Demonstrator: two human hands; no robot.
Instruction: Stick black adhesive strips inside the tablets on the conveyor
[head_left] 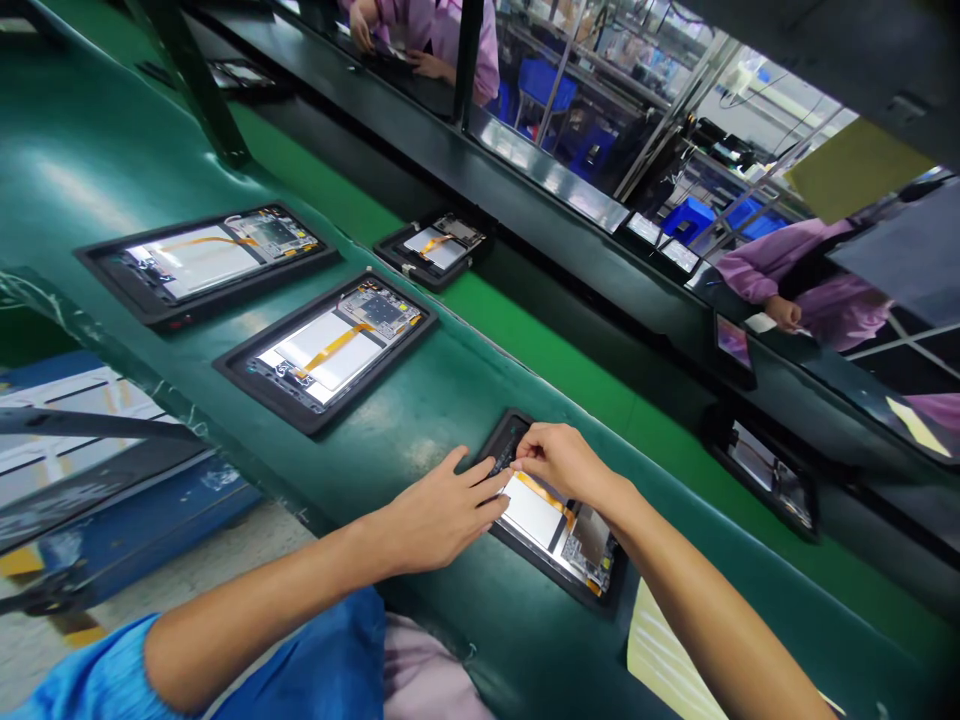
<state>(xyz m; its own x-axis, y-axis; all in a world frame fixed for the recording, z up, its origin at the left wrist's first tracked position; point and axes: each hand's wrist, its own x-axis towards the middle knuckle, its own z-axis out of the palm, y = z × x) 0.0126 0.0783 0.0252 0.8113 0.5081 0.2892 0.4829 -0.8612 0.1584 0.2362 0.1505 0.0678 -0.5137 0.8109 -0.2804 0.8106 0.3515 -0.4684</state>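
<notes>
The open tablet (534,507) lies in its black frame (555,573) on the green bench (360,480), directly before you. Your left hand (442,515) is open, fingers spread over one end of it – prob. so that it does not slide. Your right hand (559,460) has thumb and index closed together near the same end; whether they grip sth. small, I cannot tell. The inside parts face up, maybe for easy access. To the left, a nearer unit (330,345) and a farther unit (214,262) lie apart – perhaps to stay within reach. Beyond, a co-worker's pink sleeve (772,265) shows.
</notes>
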